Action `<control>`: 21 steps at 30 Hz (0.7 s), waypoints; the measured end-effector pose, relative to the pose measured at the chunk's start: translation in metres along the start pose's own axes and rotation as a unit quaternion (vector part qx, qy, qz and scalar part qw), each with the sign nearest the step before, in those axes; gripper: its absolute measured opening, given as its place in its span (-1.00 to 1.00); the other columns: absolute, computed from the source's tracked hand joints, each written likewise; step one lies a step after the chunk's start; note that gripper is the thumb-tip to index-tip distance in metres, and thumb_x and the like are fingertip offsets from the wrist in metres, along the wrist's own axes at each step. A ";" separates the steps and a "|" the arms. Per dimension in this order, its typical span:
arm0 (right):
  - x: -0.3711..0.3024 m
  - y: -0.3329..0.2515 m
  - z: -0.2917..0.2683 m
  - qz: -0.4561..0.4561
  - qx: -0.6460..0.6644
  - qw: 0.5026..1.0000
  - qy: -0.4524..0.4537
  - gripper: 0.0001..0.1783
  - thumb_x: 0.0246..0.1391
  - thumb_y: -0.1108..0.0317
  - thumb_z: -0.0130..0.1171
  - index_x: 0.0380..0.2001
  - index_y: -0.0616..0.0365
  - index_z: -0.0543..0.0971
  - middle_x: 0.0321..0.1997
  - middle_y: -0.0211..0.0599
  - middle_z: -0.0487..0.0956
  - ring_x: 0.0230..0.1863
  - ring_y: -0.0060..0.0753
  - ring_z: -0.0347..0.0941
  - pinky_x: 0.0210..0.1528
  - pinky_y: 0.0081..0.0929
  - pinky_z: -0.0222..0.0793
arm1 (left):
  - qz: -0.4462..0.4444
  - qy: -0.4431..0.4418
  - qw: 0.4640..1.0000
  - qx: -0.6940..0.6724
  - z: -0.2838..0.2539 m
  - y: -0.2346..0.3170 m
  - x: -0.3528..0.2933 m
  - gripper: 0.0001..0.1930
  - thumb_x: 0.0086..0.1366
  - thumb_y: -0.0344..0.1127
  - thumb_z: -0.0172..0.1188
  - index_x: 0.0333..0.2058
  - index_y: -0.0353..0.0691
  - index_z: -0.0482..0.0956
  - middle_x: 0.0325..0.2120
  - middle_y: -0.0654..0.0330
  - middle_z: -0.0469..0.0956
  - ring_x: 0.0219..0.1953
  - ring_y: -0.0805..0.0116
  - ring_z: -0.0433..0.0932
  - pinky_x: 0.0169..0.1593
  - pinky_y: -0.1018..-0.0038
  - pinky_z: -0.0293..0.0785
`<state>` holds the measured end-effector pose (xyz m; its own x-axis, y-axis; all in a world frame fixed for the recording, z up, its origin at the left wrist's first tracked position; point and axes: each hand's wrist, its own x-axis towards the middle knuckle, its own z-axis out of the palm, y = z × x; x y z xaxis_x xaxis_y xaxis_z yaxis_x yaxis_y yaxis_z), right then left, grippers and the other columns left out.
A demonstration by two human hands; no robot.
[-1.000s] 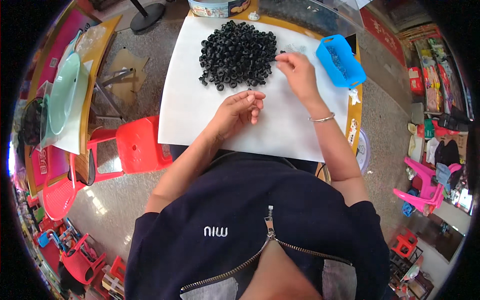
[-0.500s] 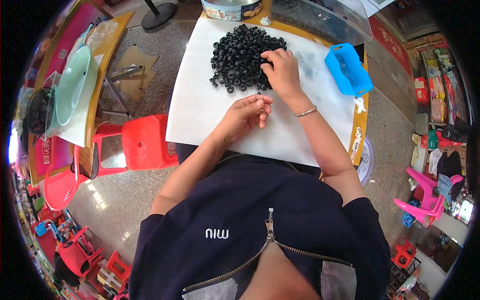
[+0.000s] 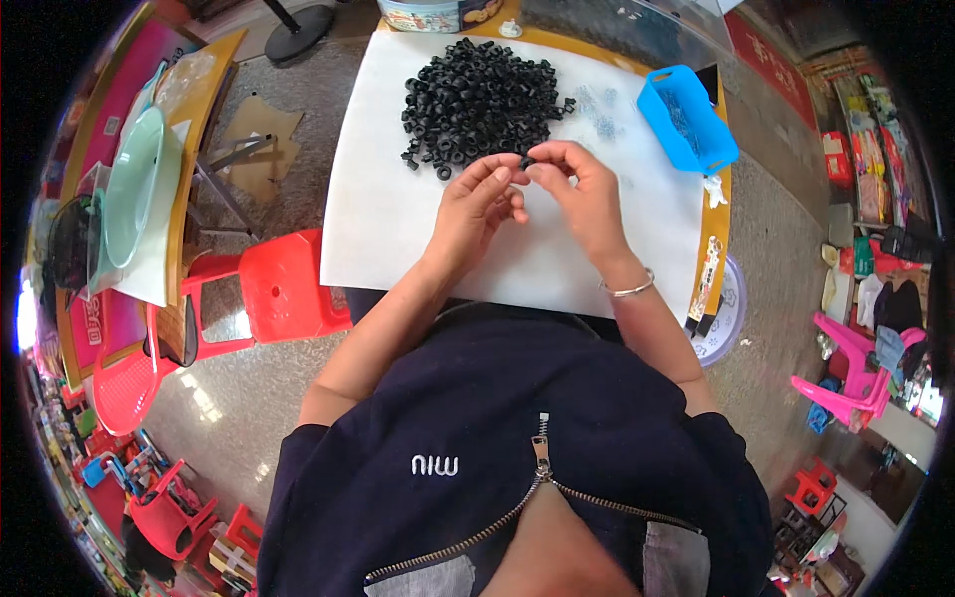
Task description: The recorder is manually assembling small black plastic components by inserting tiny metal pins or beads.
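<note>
A heap of small black ring-shaped parts (image 3: 477, 99) lies on the white board (image 3: 378, 219) in front of me. My right hand (image 3: 589, 199) pinches one small black part (image 3: 526, 163) between thumb and forefinger, just below the heap. Close beside it is my left hand (image 3: 468, 211), with thumb and forefinger pressed together and the other fingers curled. Whatever the left fingertips hold is hidden or too small to make out. Both hands meet at the black part. Tiny greyish pieces (image 3: 602, 111) are scattered on the board right of the heap.
A blue plastic basket (image 3: 652, 107) holding small grey pieces stands at the right rim of the table. At the back are a round tin (image 3: 428, 16) and a clear box (image 3: 617, 40). A red stool (image 3: 279, 284) stands left, near a table with a green basin (image 3: 149, 189).
My right hand has drawn back from the heap toward me, bringing a black part to the left hand. The left hand has risen slightly to meet it.
</note>
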<state>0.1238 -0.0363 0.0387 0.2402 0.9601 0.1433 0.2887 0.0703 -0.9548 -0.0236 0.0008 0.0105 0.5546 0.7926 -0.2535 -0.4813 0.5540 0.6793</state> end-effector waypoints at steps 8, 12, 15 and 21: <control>-0.036 0.008 -0.022 -0.071 -0.111 0.989 0.064 -0.81 -0.03 0.48 0.18 -0.28 0.20 0.56 -0.38 -0.25 0.49 -0.40 -0.36 0.44 -0.34 -0.49 0.38 | -0.022 0.007 0.999 0.040 -0.005 -0.013 0.003 -0.79 0.32 -0.35 0.05 -0.14 -0.33 0.51 -0.37 0.15 0.51 -0.44 0.50 0.47 -0.33 0.55 0.51; -0.042 0.039 -0.081 -0.011 -0.182 0.968 0.172 -0.86 -0.03 0.51 0.17 -0.33 0.23 0.55 -0.40 -0.26 0.50 -0.43 -0.44 0.44 -0.35 -0.55 0.35 | -0.038 -0.043 0.998 -0.027 -0.021 -0.011 0.003 -0.76 0.35 -0.35 0.01 -0.09 -0.34 0.48 -0.33 0.12 0.50 -0.42 0.49 0.47 -0.31 0.55 0.51; -0.045 0.045 -0.089 0.028 -0.190 0.966 0.171 -0.88 -0.04 0.50 0.17 -0.36 0.22 0.56 -0.40 -0.26 0.50 -0.40 -0.38 0.44 -0.33 -0.50 0.35 | -0.040 -0.062 0.997 -0.023 -0.023 -0.012 0.003 -0.75 0.35 -0.36 0.00 -0.07 -0.36 0.47 -0.32 0.12 0.49 -0.41 0.49 0.46 -0.30 0.55 0.51; -0.035 0.048 -0.056 -0.054 -0.279 0.953 0.106 -0.88 -0.08 0.46 0.17 -0.39 0.20 0.56 -0.38 -0.19 0.49 -0.28 -0.17 0.40 -0.21 -0.34 0.32 | -0.048 -0.077 0.996 -0.004 -0.025 -0.010 0.004 -0.72 0.33 -0.36 0.01 -0.04 -0.38 0.45 -0.30 0.12 0.49 -0.40 0.52 0.46 -0.30 0.57 0.51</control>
<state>0.1816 -0.0819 0.0024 0.3463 0.8745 0.3396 0.7556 -0.0455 -0.6534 -0.0336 0.0050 -0.0147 0.6957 0.6874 -0.2083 -0.4261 0.6284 0.6508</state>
